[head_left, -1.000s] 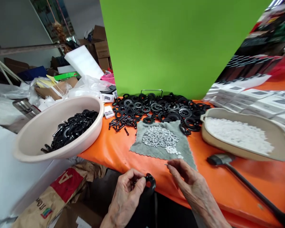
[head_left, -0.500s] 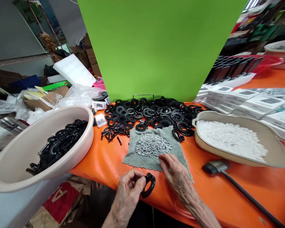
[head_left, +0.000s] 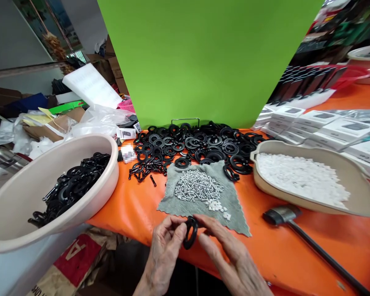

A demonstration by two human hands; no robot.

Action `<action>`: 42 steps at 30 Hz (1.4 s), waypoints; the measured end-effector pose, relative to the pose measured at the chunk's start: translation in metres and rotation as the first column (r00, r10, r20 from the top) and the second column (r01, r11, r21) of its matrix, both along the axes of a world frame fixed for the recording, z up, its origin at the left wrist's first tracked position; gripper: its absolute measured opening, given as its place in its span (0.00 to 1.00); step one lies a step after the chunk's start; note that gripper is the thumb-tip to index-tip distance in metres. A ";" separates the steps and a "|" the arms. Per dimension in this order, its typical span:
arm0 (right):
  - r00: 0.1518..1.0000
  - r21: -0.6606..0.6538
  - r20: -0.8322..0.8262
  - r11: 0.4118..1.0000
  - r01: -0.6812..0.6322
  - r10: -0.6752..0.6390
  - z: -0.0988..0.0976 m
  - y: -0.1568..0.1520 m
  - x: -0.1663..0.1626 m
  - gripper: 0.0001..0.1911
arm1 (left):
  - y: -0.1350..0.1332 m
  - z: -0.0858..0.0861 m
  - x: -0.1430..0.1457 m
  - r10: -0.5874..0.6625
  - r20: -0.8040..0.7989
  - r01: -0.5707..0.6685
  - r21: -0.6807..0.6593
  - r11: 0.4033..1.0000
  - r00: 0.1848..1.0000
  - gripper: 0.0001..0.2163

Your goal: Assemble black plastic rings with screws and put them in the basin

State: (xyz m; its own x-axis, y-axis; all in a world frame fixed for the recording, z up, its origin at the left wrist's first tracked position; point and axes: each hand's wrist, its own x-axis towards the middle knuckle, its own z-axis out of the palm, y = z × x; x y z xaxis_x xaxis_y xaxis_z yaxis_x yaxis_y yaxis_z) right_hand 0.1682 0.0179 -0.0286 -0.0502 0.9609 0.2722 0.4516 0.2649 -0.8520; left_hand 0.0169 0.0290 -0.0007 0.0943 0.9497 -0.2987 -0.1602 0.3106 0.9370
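Note:
My left hand (head_left: 165, 248) pinches a black plastic ring (head_left: 190, 232) at the near edge of the orange table (head_left: 135, 207). My right hand (head_left: 226, 255) has its fingertips pressed against the right side of that same ring; whatever small piece it may pinch is hidden. Just beyond the hands lies a grey cloth (head_left: 203, 197) with a heap of silver screws (head_left: 197, 190) and a few small white pieces (head_left: 217, 205). Behind the cloth spreads a pile of black rings (head_left: 200, 146).
A beige basin (head_left: 15, 222) with black assembled parts sits at left. A beige tray (head_left: 351, 181) of white pieces stands at right, a hammer (head_left: 283, 216) in front of it. White boxes (head_left: 320, 123) lie far right. A green screen stands behind.
My right hand has pulled back from the cloth's white pieces and come to the black ring held in my left hand. The ring has risen slightly toward the table edge.

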 end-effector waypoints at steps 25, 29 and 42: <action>0.959 -0.144 -0.271 0.982 -0.121 0.079 -0.015 -0.022 -0.013 0.25 | -0.015 -0.003 -0.023 -0.103 -0.411 0.198 0.196 0.960 0.906 0.11; 0.958 -0.160 -0.286 0.983 -0.085 0.036 -0.024 -0.028 -0.025 0.25 | -0.021 -0.009 -0.021 -0.067 -0.421 0.169 0.211 0.963 0.905 0.11; 0.989 -0.122 -0.127 0.988 -0.091 0.076 -0.029 -0.032 -0.015 0.23 | -0.022 -0.019 -0.025 -0.102 -0.294 0.145 0.131 0.981 0.950 0.13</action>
